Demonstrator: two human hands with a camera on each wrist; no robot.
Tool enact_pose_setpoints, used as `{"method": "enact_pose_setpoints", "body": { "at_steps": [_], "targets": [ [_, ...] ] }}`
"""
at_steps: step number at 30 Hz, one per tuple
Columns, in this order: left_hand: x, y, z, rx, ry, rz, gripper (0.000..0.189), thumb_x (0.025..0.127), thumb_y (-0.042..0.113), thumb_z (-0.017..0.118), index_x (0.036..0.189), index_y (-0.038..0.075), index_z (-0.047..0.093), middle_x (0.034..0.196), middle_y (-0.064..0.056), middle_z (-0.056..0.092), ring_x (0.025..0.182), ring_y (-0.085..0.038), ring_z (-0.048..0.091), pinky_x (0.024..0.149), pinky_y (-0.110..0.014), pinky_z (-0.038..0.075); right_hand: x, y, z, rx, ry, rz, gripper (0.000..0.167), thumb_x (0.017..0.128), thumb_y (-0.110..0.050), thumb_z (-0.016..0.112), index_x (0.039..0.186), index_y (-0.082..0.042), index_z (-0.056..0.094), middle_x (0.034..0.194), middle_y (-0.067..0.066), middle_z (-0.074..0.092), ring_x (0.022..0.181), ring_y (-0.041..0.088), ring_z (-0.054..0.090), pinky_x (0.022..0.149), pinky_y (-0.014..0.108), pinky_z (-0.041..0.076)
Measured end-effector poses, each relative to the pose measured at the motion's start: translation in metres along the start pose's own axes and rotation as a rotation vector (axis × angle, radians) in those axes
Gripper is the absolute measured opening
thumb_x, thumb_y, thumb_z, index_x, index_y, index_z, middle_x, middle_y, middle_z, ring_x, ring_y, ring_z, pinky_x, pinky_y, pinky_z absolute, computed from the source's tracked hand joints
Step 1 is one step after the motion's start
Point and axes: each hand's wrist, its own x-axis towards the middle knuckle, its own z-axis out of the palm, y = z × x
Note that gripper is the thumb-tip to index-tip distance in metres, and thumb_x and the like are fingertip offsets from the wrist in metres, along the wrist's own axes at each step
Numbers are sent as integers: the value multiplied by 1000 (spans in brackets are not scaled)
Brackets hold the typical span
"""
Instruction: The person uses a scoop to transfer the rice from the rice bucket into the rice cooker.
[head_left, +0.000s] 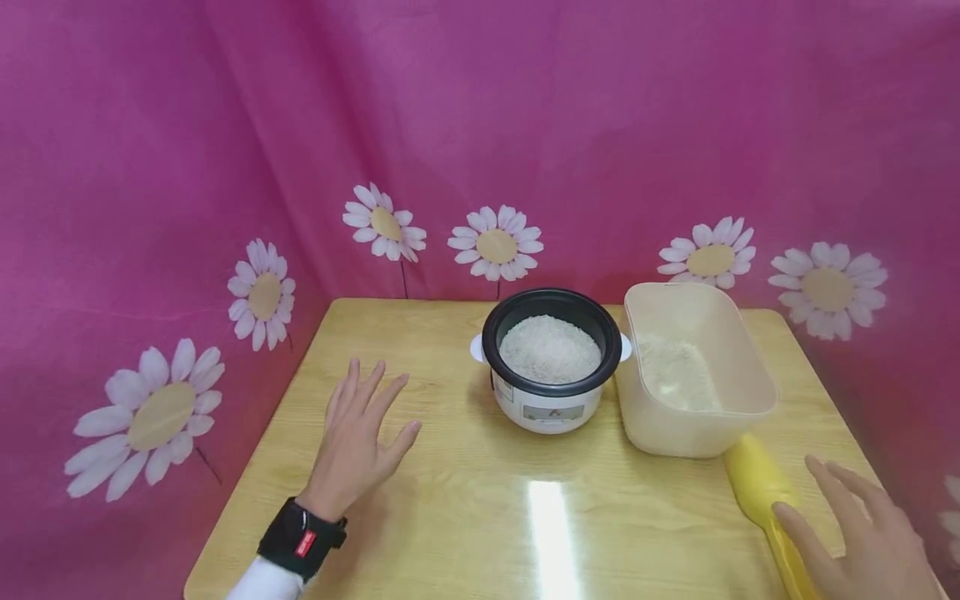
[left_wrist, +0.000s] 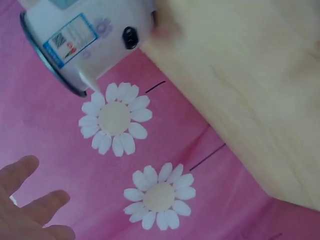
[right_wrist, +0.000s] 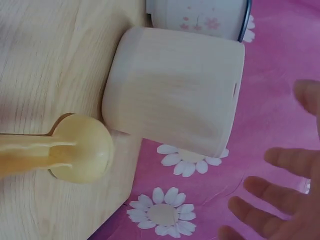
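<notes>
My left hand (head_left: 356,454) is over the left part of the table with its fingers spread and nothing held. To its right stands a small white rice cooker (head_left: 551,412) without a lid, its black inner pot full of white rice (head_left: 551,350). Beside the cooker is a cream plastic bin (head_left: 697,429) with more rice (head_left: 678,375) at its bottom. A yellow scoop (head_left: 757,483) lies on the table in front of the bin. My right hand (head_left: 870,542), fingers apart and holding nothing, is above and to the right of the scoop's handle, partly covering it in the head view.
The wooden table (head_left: 450,517) has a bright light reflection near its front. Pink cloth (head_left: 585,142) printed with daisies hangs behind it and along both sides. A black band (head_left: 302,537) circles my left wrist.
</notes>
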Motion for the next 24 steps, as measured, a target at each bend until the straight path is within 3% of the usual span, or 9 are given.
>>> {"method": "enact_pose_setpoints", "body": {
  "at_steps": [3,7,9,11,15,18,20,24],
  "targets": [
    [-28,1,-1,65,-45,-22,73,88,46,76,151,19,53,166,-21,36,157,-54,16,119,-76,17,-6,0,3,35,42,-86,78,89,-31,79,157,-16,44,146,33,49,119,64,47,90,81,33],
    [-56,2,0,94,-153,-79,81,88,55,75,157,25,45,170,-20,27,158,-56,10,116,-77,18,-13,3,8,5,100,-165,76,90,-36,77,157,-20,45,152,32,46,138,60,41,92,84,30],
    [-67,2,2,109,-192,-98,84,88,58,74,159,26,42,170,-21,26,157,-56,10,116,-76,19,-18,3,10,-24,122,-162,75,90,-40,76,157,-23,46,156,28,44,148,55,35,95,83,30],
    [-76,3,5,116,-212,-111,86,88,60,73,160,27,40,170,-21,25,157,-55,11,116,-75,20,-24,2,13,-50,99,-119,75,93,-44,71,159,-28,40,164,23,37,157,49,23,107,83,23],
    [-90,3,10,124,-211,-125,85,89,62,70,161,29,38,170,-20,26,158,-53,13,115,-74,22,-32,-1,18,-33,144,-73,70,97,-58,60,158,-29,42,168,16,34,161,41,18,124,73,10],
    [-96,2,14,117,-200,-139,83,91,61,69,161,30,37,170,-20,26,158,-53,14,115,-74,22,-33,-3,20,0,214,-86,70,98,-66,54,155,-25,48,165,16,39,160,39,23,127,69,12],
    [-99,2,16,110,-202,-153,81,92,61,68,161,30,37,171,-20,25,158,-52,13,115,-74,21,-35,-3,21,7,222,-83,69,98,-65,55,154,-24,50,165,17,40,160,39,24,126,69,13],
    [-100,3,19,108,-198,-156,80,93,60,66,161,30,36,172,-19,23,161,-48,8,116,-72,20,-39,-4,19,-12,140,-22,68,97,-48,66,158,-28,42,169,14,33,163,37,17,125,72,6]
  ]
}}
